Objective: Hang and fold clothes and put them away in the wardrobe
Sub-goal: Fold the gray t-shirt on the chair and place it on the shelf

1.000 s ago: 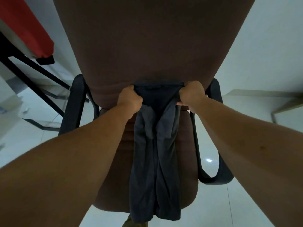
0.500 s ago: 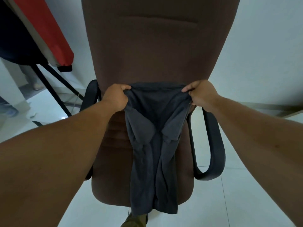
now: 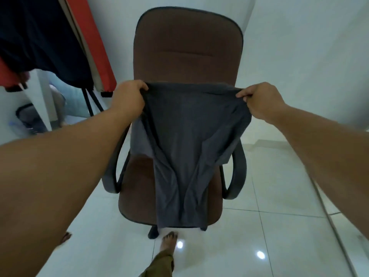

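We hold the dark grey T-shirt (image 3: 182, 148) spread in the air in front of the brown office chair (image 3: 187, 52), its lower hem hanging past the seat's front edge, above the white tiled floor (image 3: 279, 226). The grip of the left hand (image 3: 129, 96) is clamped on the garment's upper left corner, and the right hand (image 3: 259, 100) pinches its upper right corner. A red-edged ironing board (image 3: 99, 56) stands left of the chair with a dark cloth (image 3: 40, 37) draped over it.
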